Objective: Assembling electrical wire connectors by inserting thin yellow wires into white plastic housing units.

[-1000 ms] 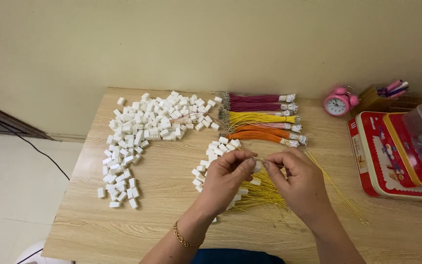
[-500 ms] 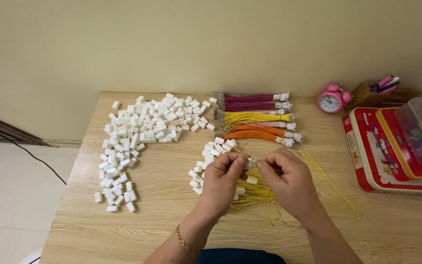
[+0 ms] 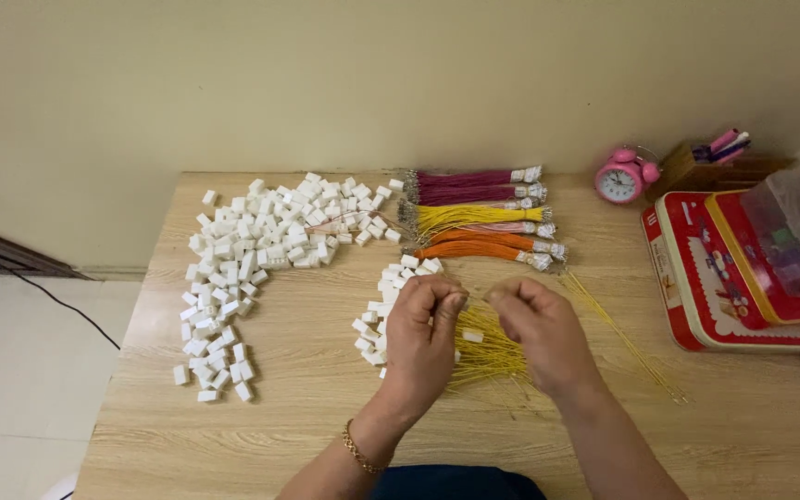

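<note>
— While we lean over the table [image 3: 261, 435], what do our hands have?
— Our left hand [image 3: 423, 329] is pinched shut at the fingertips, seemingly on a small white connector, though the fingers hide most of it. Our right hand [image 3: 539, 333] is pinched narrow too, on the end of a thin yellow wire — the two hands nearly touch.
— And beneath them?
— We see the loose yellow wires [image 3: 488, 347] lying under and between both hands, some strands trailing off to the right. Just left of our left hand sits a small heap of white connectors [image 3: 391, 296].
— Farther out?
— We have finished bundles [image 3: 479, 213] — purple, yellow, pink, orange — stacked in a row just beyond the hands. A large curved spread of white connectors [image 3: 243, 268] fills the left of the table. At the right sits a red tin [image 3: 706, 278] with a clear container upon it, and at the far edge a pink alarm clock [image 3: 624, 176] beside a wooden pen holder [image 3: 706, 167].
</note>
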